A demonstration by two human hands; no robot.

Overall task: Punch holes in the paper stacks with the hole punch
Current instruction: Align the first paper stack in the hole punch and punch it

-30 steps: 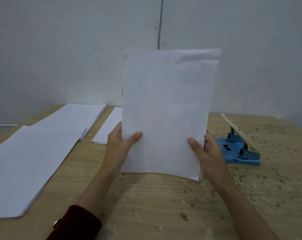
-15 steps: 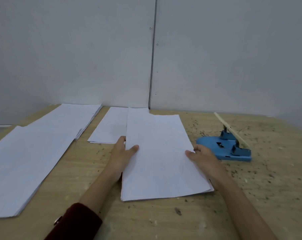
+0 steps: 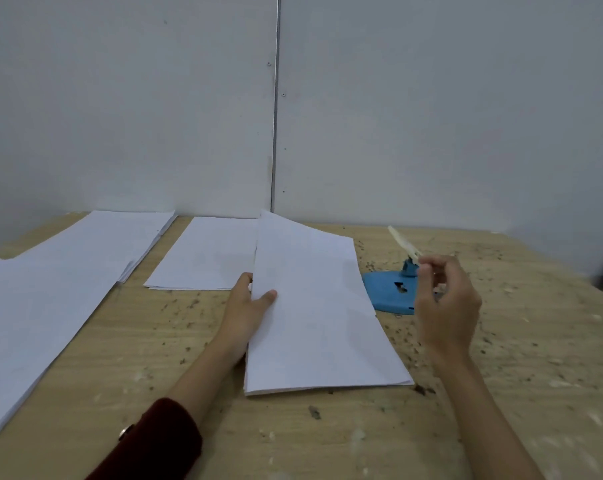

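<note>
A thin stack of white paper [image 3: 317, 313] lies flat on the wooden table [image 3: 518, 358] in front of me. My left hand [image 3: 248, 306] holds its left edge, thumb on top and fingers underneath. The blue hole punch [image 3: 391, 292] with a cream lever [image 3: 402, 242] raised stands just right of the stack. My right hand [image 3: 445, 303] hovers in the air in front of the punch with loosely curled fingers, holding nothing and hiding part of the punch.
Another paper stack [image 3: 210, 254] lies behind the left hand. Long overlapping stacks [image 3: 61, 289] cover the left side of the table. A grey wall [image 3: 293, 116] rises right behind. Paper crumbs dot the table around the punch.
The stack was held upright, then laid flat on the table. My right hand has let go of its right edge and lifted toward the hole punch.
</note>
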